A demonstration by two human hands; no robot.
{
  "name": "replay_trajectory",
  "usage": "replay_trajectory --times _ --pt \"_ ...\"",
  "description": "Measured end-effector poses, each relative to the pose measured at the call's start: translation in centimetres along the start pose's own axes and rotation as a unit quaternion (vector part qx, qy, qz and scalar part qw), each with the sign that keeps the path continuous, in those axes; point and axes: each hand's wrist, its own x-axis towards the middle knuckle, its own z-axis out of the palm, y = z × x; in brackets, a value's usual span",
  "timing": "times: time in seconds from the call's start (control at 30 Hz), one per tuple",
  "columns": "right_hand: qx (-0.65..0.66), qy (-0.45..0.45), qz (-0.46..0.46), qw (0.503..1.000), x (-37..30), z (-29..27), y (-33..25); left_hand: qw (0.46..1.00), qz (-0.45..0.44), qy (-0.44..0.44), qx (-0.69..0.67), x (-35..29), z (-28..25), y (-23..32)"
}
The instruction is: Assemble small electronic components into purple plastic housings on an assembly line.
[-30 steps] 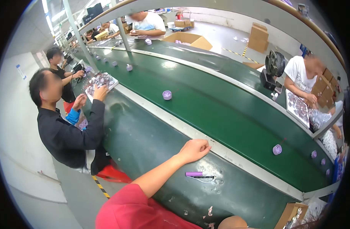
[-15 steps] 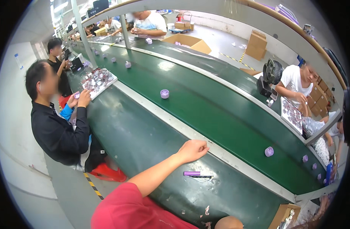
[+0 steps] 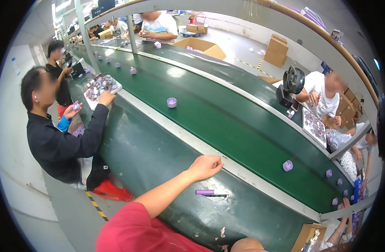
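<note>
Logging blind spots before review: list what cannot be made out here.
Head view, all of it:
- Left hand, curled on the belt rail: its folded fingers hide whether it holds anything.
- Right hand: outside the frame.
- Purple stick: too small to tell its kind.
- Purple pieces on the belt: too small for detail.

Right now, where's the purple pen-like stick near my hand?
In the head view, the purple stick lies on the green table, just below the left hand resting on the metal rail.
</note>
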Motion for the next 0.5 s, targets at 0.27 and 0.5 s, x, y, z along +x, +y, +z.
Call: replay_trajectory --times 0.27,0.5 --pt "0.623 0.019 -0.089 0.777 -0.8 0.6 4.7 1.000 0.004 -0.012 -0.017 0.1 0.4 -0.2" --pt "0.611 -0.126 -0.161 0.765 0.6 0.4 7.9 1.000 0.003 -0.014 -0.014 0.6 0.1 0.1"
